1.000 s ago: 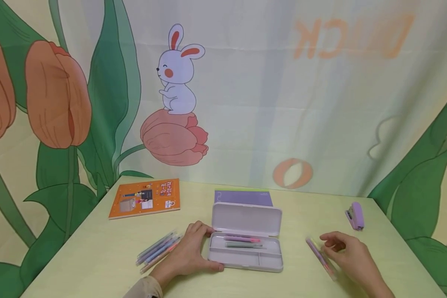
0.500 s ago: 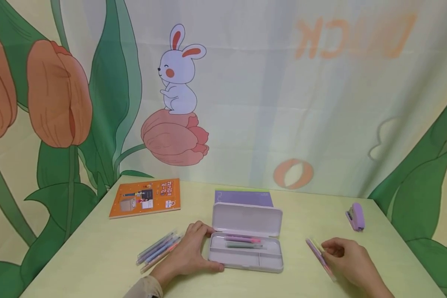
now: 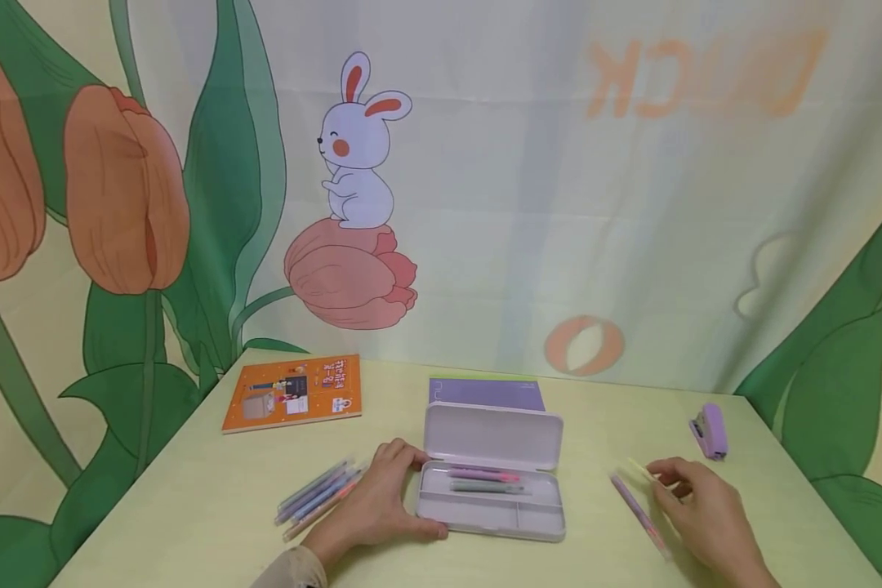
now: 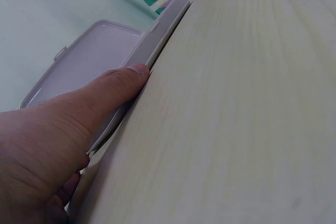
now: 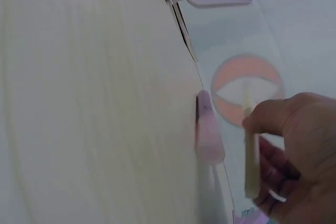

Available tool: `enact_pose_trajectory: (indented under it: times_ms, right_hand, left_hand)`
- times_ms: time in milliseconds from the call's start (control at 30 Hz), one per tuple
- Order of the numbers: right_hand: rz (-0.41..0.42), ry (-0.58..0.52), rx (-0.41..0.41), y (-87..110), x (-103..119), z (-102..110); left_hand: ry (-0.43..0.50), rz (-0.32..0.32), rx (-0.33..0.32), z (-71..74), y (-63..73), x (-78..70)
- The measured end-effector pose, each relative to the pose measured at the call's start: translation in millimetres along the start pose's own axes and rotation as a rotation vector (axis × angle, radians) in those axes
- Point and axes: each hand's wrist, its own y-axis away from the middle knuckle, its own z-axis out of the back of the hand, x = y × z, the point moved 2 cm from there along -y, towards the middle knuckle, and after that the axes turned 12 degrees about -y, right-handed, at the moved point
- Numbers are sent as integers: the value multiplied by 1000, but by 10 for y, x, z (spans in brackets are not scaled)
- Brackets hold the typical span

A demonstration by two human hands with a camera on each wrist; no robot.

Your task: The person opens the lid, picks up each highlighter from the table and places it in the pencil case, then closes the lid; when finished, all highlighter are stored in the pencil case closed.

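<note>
An open pale pencil case [image 3: 466, 512] lies on the table with its lid raised. My left hand [image 3: 378, 506] grips its left end, thumb on the front edge and fingers at the back corner; the left wrist view shows the thumb [image 4: 118, 83] against the side wall. Inside the back compartment lie a purple-pink pen [image 3: 485, 474] and a grey-green pen [image 3: 485, 487]. Off to the right, my right hand [image 3: 709, 510] pinches a yellow pen [image 5: 252, 163] between thumb and fingers. Beside that hand a purple pen with a pinkish end [image 3: 635, 510] lies on the table.
Several pens [image 3: 316, 496] lie bunched left of my left forearm. An orange book [image 3: 294, 394] sits at the back left, and a purple notebook [image 3: 485, 392] behind the raised lid. A purple stapler [image 3: 711, 431] stands at the right. A printed curtain [image 3: 485, 204] hangs behind the table.
The right hand has taken hold of the yellow pen and drawn it away from the purple pen beside it. The left hand stays on the pencil case.
</note>
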Motion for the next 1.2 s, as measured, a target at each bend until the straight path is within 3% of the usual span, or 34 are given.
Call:
enact_pose_trajectory:
  times_ms: [233,667,900,1200]
  right_hand:
    - [277,-151,-145,1,355,-135]
    - [448,-294,-6,-282,1050,-657]
    - [486,-382,53,-336,1326,-867]
    - [446,-348,156,-239,1337,-1098]
  left_hand:
    - [-1,10,-5,-1,4,14]
    - [2,24,-9,-44,23,56]
    - [-1,23,4,-26,5,32]
    - [1,7,3,-30,-16,12]
